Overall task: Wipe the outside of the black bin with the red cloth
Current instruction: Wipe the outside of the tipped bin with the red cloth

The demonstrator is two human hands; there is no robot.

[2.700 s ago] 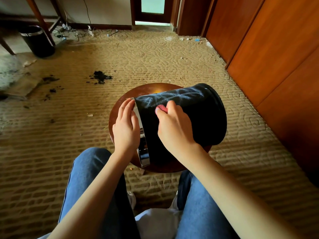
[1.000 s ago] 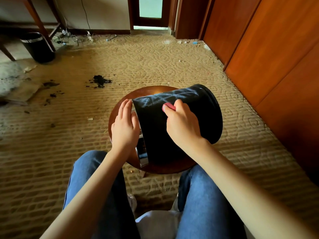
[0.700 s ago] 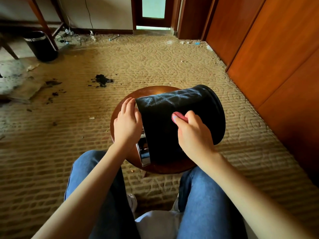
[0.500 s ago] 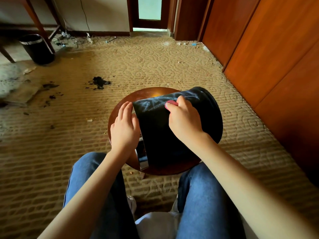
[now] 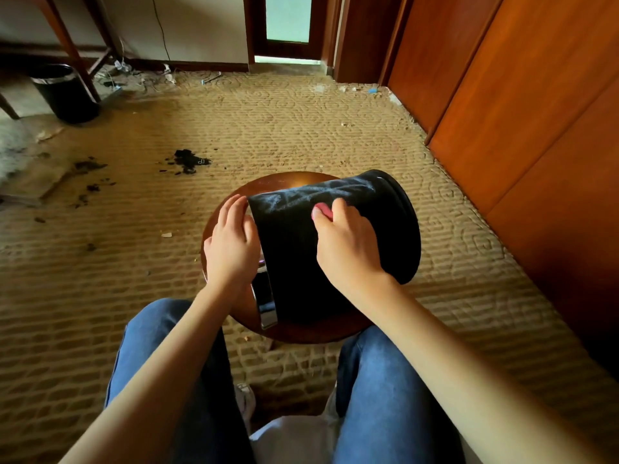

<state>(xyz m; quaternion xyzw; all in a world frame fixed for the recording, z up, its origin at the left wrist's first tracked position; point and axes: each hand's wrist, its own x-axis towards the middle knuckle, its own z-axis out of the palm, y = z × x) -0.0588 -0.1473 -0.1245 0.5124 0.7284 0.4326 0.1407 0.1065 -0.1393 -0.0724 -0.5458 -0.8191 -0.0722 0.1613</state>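
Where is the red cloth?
Head view, near the middle: the red cloth peeks out under the right hand, pressed on the black bin lying on the round stool.

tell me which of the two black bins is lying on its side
The black bin on the round stool lies on its side; the other bin stands upright on the floor, far left.

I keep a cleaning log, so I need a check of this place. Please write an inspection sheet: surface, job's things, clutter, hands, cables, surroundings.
Surface: round stool, bears the bin.
Job's things: bin on its side, pale streaks on top; cloth pressed on it.
Clutter: dark bits on the carpet; second bin far left.
Hands: left hand rests at the bin's rim; right hand grips the cloth.
Cables: cord down the far wall.
Surroundings: wooden doors on the right.
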